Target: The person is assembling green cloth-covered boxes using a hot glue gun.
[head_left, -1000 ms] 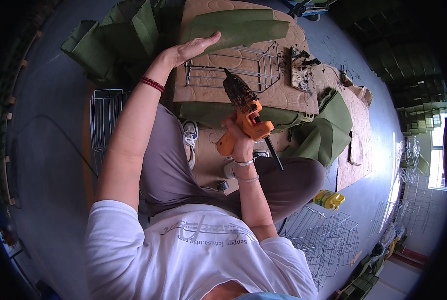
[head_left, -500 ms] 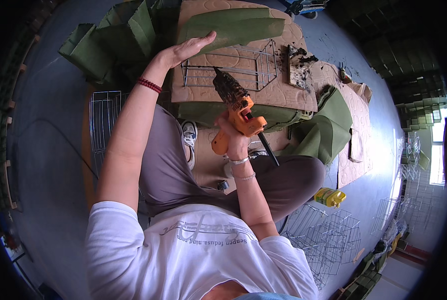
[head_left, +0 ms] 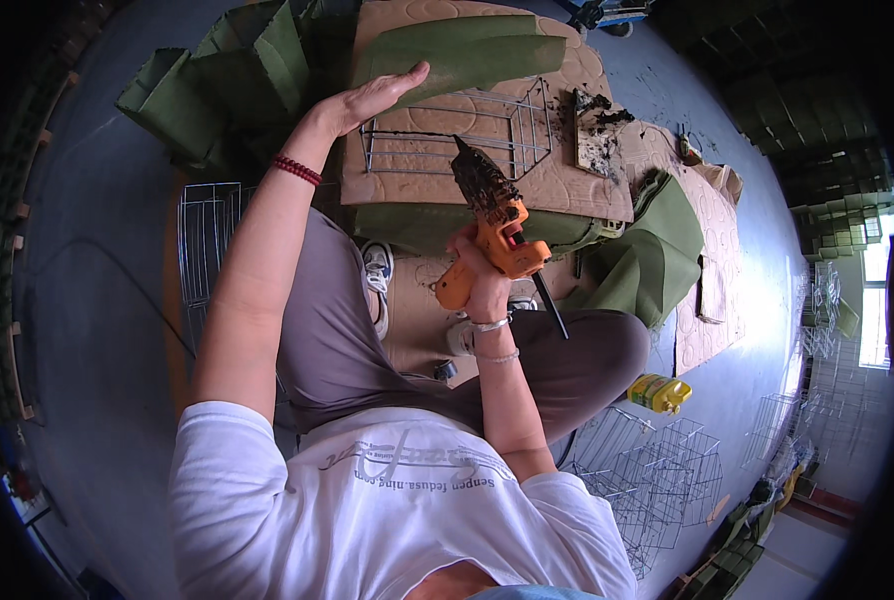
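My right hand (head_left: pixel 485 282) is wrapped round the handle of an orange hot glue gun (head_left: pixel 515 246). Black glue crusts its front, the tip points up and away, and a dark glue stick (head_left: pixel 550 306) sticks out of its rear. My left hand (head_left: pixel 379 97) lies flat with fingers stretched out along a green fabric sheet (head_left: pixel 467 52), at its near edge. Under that sheet's near edge, a rectangular wire frame (head_left: pixel 457 135) rests on the cardboard-covered work surface (head_left: pixel 567 195). A gap separates the gun's tip from the frame.
A glue-smeared board (head_left: pixel 597 140) lies right of the frame. Folded green fabric boxes (head_left: pixel 252 75) stand at the far left, more green fabric (head_left: pixel 657 255) at the right. A yellow bottle (head_left: pixel 659 394) and wire frames (head_left: pixel 657 465) are on the floor right of my knee.
My right hand has drawn the glue gun a little to the right and toward me, away from the wire frame. The left hand stays in nearly the same place on the fabric.
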`<action>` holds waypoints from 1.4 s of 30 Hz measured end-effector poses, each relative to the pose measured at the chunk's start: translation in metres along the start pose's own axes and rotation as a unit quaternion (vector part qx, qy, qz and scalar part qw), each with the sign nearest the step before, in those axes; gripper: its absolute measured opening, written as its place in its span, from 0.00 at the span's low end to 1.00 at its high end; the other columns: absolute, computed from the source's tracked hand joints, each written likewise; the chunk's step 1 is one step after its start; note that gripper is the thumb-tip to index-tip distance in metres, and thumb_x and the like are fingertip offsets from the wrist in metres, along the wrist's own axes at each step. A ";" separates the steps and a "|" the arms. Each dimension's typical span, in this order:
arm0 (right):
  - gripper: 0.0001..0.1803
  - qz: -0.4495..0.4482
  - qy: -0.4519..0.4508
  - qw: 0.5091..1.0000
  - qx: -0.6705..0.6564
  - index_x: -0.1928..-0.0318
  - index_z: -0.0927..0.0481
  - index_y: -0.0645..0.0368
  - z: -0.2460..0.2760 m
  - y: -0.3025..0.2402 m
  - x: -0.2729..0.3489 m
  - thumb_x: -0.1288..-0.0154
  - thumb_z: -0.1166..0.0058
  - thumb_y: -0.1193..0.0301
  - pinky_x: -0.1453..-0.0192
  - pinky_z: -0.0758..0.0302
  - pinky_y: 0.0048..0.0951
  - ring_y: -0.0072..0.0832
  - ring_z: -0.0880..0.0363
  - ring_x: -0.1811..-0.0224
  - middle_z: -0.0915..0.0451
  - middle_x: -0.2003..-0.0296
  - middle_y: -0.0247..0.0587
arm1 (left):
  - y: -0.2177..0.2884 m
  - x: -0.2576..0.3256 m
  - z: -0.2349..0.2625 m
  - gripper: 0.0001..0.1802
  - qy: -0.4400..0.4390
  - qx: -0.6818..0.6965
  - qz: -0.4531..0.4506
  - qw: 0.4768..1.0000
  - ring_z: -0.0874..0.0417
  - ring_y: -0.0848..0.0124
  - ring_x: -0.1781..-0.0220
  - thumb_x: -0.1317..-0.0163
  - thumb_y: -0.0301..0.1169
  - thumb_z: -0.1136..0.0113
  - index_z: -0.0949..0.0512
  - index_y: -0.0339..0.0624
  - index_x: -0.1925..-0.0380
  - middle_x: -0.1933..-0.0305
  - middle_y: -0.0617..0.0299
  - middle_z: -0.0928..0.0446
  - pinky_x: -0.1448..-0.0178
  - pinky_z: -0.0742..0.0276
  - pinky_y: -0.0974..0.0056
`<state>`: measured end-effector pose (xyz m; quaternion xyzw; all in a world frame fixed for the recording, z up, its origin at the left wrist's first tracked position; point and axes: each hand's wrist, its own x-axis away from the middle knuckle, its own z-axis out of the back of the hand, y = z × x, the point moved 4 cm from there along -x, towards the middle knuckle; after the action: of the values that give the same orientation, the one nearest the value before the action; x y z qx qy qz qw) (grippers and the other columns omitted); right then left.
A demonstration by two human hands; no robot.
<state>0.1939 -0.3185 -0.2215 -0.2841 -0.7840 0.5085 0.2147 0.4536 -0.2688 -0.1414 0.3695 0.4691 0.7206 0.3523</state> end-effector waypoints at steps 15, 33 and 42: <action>0.10 -0.006 0.019 1.000 -0.009 0.61 0.26 0.62 0.008 0.004 0.000 0.45 0.45 0.80 0.57 0.28 0.28 0.27 0.24 0.65 0.24 0.68 0.37 | -0.005 -0.003 0.004 0.50 -0.001 -0.007 -0.006 1.000 0.58 0.63 0.21 0.35 0.67 0.63 0.52 0.35 0.29 0.23 0.51 0.57 0.22 0.61 0.60; 0.10 0.029 0.050 0.998 -0.027 0.61 0.26 0.62 0.012 -0.008 0.000 0.46 0.45 0.80 0.59 0.28 0.28 0.27 0.25 0.67 0.24 0.69 0.37 | -0.008 -0.005 0.003 0.53 0.011 -0.023 0.023 0.999 0.58 0.63 0.21 0.38 0.70 0.63 0.53 0.35 0.29 0.23 0.51 0.56 0.22 0.60 0.59; 0.11 0.021 0.044 0.999 -0.022 0.60 0.26 0.62 0.014 -0.005 -0.001 0.45 0.45 0.80 0.58 0.28 0.29 0.26 0.25 0.66 0.25 0.68 0.37 | -0.004 -0.003 0.003 0.53 0.007 -0.016 0.009 1.000 0.56 0.63 0.22 0.37 0.69 0.61 0.52 0.34 0.29 0.23 0.51 0.55 0.22 0.60 0.59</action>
<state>0.1842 -0.3302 -0.2229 -0.3274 -0.7786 0.4825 0.2319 0.4585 -0.2690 -0.1445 0.3630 0.4565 0.7338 0.3484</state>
